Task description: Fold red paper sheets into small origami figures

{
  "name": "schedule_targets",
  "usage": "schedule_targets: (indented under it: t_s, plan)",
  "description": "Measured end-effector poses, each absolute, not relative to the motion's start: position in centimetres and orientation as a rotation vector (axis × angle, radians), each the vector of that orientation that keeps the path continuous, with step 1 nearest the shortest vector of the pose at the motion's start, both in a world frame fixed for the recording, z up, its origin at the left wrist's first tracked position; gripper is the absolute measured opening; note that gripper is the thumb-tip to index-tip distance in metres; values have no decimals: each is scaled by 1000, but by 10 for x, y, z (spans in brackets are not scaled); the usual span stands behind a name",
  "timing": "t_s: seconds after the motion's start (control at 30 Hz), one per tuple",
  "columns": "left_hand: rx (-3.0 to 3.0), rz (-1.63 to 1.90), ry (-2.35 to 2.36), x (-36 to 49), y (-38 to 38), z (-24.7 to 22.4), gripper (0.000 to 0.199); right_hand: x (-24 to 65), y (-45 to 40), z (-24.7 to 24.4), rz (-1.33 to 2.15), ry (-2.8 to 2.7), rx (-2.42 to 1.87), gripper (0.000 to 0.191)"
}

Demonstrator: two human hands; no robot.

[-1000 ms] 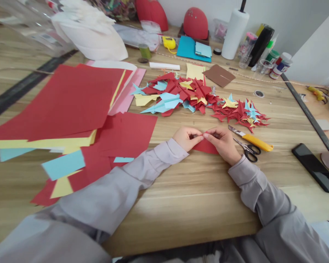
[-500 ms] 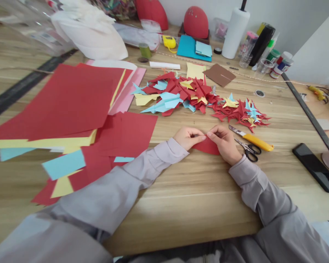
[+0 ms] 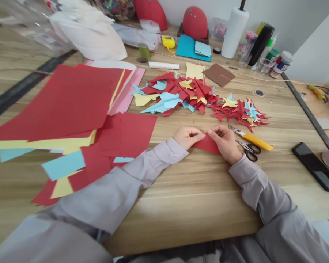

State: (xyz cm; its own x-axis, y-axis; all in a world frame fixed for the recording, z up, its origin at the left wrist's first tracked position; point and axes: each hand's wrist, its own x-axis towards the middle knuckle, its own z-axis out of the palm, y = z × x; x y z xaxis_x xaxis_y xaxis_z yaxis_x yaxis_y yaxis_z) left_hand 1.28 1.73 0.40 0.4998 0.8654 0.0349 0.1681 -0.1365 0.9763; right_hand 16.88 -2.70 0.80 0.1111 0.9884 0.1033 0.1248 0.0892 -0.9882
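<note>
Left hand [image 3: 188, 138] narrowed to a pinch, I grip the upper tip of a red paper triangle [image 3: 207, 145], and my right hand [image 3: 224, 143], just as narrow, pinches that tip from the other side. The triangle hangs between my hands, its lower part on the wooden desk [image 3: 181, 212], about midway between the front and far edges. Just right of my right hand lie steel scissors [image 3: 248, 150] with black handles, beside a yellow utility knife [image 3: 256, 141]. Beyond my hands spreads a heap of folded red, blue and yellow paper shapes [image 3: 186, 95]. Loose red sheets [image 3: 131, 133] cover the desk's left side, touching my left sleeve [image 3: 164, 155]. A black phone [image 3: 314, 166] lies near the right edge.
</note>
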Motion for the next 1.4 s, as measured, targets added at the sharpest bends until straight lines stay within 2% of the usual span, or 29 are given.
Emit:
schedule_targets:
  t_s: [0.43, 0.7, 1.13, 1.23, 1.4]
  plan:
    - [1618, 791, 886, 12, 18, 10, 29, 168, -28, 13, 1076, -1110, -1226, 27]
    - [1754, 813, 858, 10, 15, 15, 48, 167, -28, 14, 1105, -1093, -1218, 26]
    - [1685, 918, 921, 11, 15, 8, 60, 169, -27, 12, 1100, -1073, -1224, 28]
    - [1625, 959, 949, 12, 15, 7, 55, 171, -26, 11, 1097, -1062, -1218, 28]
    - [1605, 820, 895, 12, 13, 10, 30, 171, -26, 9, 1108, -1132, -1209, 27]
